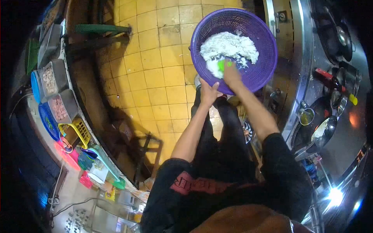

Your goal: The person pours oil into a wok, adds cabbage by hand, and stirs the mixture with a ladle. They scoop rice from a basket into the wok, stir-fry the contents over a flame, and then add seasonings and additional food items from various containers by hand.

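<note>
A purple mesh basket (pixel 268 58) is held out in front of my body, tilted toward me. White rice (pixel 229 46), partly clumped, lies along its far and left inner side. My left hand (pixel 210 93) is closed around the near rim. Inside the basket, my right hand (pixel 232 75) is closed on a bright green utensil (pixel 222 65) at the near edge of the rice. The fingers cover much of the utensil, and its exact kind cannot be made out.
Yellow tiles (pixel 163 81) cover the floor. On the left counter stand a container of pale pieces (pixel 49 79), a container of pink pieces (pixel 59 108) and a yellow basket (pixel 81 132). Along the right are a steel counter, a wok (pixel 325 130), a red bottle (pixel 328 79) and a metal cup (pixel 306 116).
</note>
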Motion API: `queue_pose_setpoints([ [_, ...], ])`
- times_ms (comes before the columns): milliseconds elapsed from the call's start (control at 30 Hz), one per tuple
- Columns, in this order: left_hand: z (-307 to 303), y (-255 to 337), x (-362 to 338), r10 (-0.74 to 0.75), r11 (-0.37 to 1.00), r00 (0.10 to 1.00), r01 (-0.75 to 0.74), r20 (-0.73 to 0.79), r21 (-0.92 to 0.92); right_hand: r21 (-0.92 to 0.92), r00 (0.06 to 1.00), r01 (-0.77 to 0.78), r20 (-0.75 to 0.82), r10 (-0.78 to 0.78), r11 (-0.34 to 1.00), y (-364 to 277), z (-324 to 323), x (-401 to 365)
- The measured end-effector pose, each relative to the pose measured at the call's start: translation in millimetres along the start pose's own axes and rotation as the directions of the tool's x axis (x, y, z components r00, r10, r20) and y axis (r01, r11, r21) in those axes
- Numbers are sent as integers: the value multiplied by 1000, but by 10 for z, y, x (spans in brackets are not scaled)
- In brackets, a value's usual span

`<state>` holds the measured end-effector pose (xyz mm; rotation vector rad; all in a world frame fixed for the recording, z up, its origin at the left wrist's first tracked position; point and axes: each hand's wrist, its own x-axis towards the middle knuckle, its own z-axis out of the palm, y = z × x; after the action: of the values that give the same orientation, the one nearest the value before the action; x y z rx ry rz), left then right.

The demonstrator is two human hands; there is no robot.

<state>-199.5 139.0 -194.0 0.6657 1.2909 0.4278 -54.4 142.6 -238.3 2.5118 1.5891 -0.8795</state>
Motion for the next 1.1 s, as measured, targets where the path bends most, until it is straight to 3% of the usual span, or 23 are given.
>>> queue_pose_setpoints([
  [67, -32, -25, 16, -63, 994, 998, 62, 6, 85, -66, 977, -3, 215, 17, 998, -373, -167, 6],
  [133, -62, 17, -42, 6, 999, 999, -8, 53, 36, -22, 977, 35, 213, -29, 999, -251, -207, 79],
  [200, -22, 133, -60, 53, 987, 998, -58, 39, 150, 109, 913, 147, 367, -177, 983, 26, -343, 263],
  [267, -24, 108, -44, -31, 994, 997, 24, 64, 107, 491, 873, 102, 372, -315, 865, 326, -442, 425],
  [333, -51, 42, 9, -66, 981, 996, 54, 62, 185, 531, 899, -67, 399, -179, 845, 518, -600, 533],
  [400, -14, 251, -92, -61, 992, 995, 52, 74, 112, 387, 999, 22, 18, -31, 922, 515, -837, 509],
  [433, -2, 321, -114, -102, 987, 992, 91, 71, 134, 295, 985, -21, -158, 71, 955, 455, -942, 527],
  [467, 1, 347, -121, -146, 978, 987, 134, 66, 157, 209, 925, 37, -378, 46, 977, 438, -907, 566],
  [533, -9, 354, -103, -148, 978, 985, 133, 84, 163, 56, 977, -176, -114, 182, 983, 147, -930, 517],
  [567, -14, 345, -96, -152, 977, 983, 133, 106, 166, -115, 996, -75, -58, 69, 990, 226, -570, 567],
  [700, -19, 159, -42, -83, 982, 992, 66, 90, 178, -193, 992, 10, -118, -33, 981, -103, -201, 303],
  [733, -44, 22, 5, -87, 981, 992, 69, 93, 180, -94, 998, 10, -59, -16, 996, -163, -143, 226],
  [800, -54, 94, 48, 107, 930, 990, -132, 91, 342, 7, 1000, 2, -17, -2, 1000, -216, -189, 101],
  [833, -57, 106, 6, 35, 881, 997, -65, 74, 468, 28, 996, -4, 91, 2, 1000, -218, -227, 16],
  [867, -38, 164, -41, 38, 882, 996, -70, 76, 467, 48, 979, -12, 202, 2, 999, -225, -279, -65],
  [933, -30, 245, -57, -22, 969, 994, -5, 106, 247, 76, 976, 39, 210, -55, 996, 2, -405, -11],
  [1000, -52, 217, -69, -26, 976, 994, 3, 105, 220, 192, 910, 187, 335, -244, 963, 331, -371, 181],
  [1033, -42, 190, -62, -30, 983, 994, 10, 107, 185, 278, 884, 183, 373, -282, 943, 333, -650, 185],
  [1067, -34, 176, -54, -34, 988, 993, 17, 111, 151, 252, 886, 85, 424, -189, 964, 532, -553, 291],
  [1100, -21, 197, -68, -27, 986, 994, 10, 104, 165, 324, 920, 69, 345, -186, 943, 688, -439, 419],
])
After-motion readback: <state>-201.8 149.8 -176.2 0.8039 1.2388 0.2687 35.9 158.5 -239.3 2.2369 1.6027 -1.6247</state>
